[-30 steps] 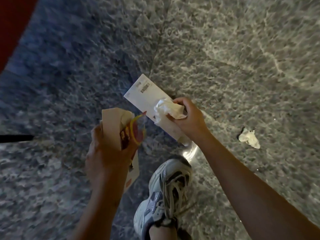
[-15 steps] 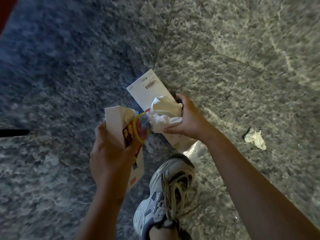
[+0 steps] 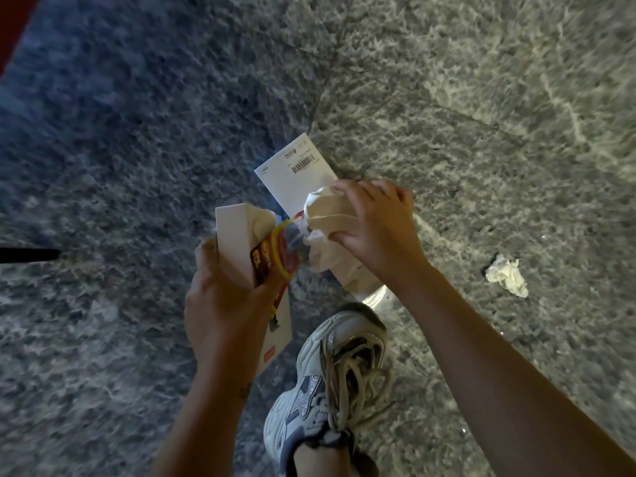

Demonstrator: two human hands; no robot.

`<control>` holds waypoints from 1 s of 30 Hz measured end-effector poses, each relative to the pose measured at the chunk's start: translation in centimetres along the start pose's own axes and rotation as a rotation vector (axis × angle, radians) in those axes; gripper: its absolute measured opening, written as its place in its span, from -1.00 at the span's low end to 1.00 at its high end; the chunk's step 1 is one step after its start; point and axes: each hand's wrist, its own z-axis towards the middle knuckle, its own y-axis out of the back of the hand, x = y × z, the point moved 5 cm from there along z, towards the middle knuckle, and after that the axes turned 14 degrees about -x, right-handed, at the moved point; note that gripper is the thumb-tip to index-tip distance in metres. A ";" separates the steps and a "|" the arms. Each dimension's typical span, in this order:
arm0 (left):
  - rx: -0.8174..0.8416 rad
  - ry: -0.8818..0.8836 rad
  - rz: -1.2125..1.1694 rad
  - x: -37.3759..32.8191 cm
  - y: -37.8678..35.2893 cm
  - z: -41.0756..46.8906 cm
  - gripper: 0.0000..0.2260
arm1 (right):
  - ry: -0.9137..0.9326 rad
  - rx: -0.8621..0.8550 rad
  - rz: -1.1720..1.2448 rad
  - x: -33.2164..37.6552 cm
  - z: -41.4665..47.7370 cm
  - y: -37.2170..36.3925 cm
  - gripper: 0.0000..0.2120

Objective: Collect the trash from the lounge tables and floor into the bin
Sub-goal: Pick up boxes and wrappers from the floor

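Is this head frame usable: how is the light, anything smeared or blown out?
Head view: uneven light, the grey stone floor warm at right, dim and bluish at left, where its texture smears. Head view: the barcode on the white card envelope in the right hand is sharp; the red and yellow wrapper in the left hand is clearly lit. Head view: small glare patch beside the white sneaker.

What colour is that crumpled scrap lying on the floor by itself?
Off-white, pale cream. The crumpled scrap shows best in the head view, on the grey mottled floor.
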 end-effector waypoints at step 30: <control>0.015 0.092 -0.009 0.6 -0.8 -0.7 -0.48 | -0.855 0.526 0.507 -2.7 -0.7 -3.9 -0.39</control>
